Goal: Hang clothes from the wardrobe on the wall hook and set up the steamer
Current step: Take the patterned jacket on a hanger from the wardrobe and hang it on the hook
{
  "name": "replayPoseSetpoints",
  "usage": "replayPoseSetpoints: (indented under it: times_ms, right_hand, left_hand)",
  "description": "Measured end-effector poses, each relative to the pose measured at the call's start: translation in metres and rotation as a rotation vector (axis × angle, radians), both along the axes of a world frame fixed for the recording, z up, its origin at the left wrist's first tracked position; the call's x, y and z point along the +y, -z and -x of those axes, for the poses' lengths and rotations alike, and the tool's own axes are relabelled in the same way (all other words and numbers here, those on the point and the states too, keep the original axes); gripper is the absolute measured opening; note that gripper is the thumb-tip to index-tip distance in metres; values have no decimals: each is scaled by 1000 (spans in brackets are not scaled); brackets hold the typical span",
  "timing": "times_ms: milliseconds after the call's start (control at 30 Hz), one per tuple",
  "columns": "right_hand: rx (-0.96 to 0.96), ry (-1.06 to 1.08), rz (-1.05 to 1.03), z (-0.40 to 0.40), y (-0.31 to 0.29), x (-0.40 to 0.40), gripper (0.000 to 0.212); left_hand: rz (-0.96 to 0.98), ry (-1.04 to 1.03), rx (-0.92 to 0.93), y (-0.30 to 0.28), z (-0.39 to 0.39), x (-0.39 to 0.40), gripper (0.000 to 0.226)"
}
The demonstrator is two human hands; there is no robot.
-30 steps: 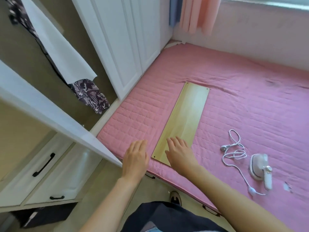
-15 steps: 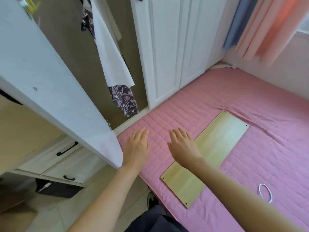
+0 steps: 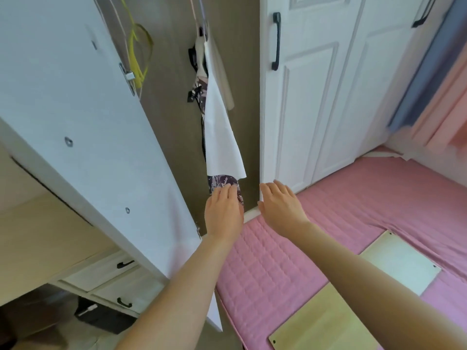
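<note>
Both hands out flat toward the open wardrobe (image 3: 174, 122), fingers straight and close together, holding nothing. Left hand (image 3: 223, 213) before the patterned garment (image 3: 222, 181) under a white one (image 3: 218, 137); right hand (image 3: 279, 207) beside the closed door (image 3: 303, 97)

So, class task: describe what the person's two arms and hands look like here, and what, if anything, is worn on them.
Both forearms are bare, with no sleeve in view. The left hand and right hand wear no gloves, and no rings, watch or bracelet show. Nails look short and unpainted, though blur limits detail.

You see smooth white cloth (image 3: 219, 137) hanging, a quilted matt pink mattress cover (image 3: 341, 205), and a pale wood-grain board (image 3: 326, 324).
</note>
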State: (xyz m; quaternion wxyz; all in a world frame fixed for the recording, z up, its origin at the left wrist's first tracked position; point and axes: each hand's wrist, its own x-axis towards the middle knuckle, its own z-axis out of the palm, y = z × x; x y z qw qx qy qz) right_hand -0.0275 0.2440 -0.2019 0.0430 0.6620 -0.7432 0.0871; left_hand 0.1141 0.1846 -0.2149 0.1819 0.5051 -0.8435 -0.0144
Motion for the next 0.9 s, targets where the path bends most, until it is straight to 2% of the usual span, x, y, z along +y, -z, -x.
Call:
replayPoseSetpoints:
  times_ms: [267, 667, 900]
  right_hand:
    - [48, -60, 82, 22, -43, -91, 43]
    - [101, -182, 257, 40, -110, -208, 46]
    - [115, -204, 303, 44, -143, -272, 67]
  left_hand:
    - [76, -194, 68, -48, 47, -92, 48]
    - [286, -250, 53, -122, 64, -198, 45]
    - [352, -231, 8, -142, 55, -239, 53]
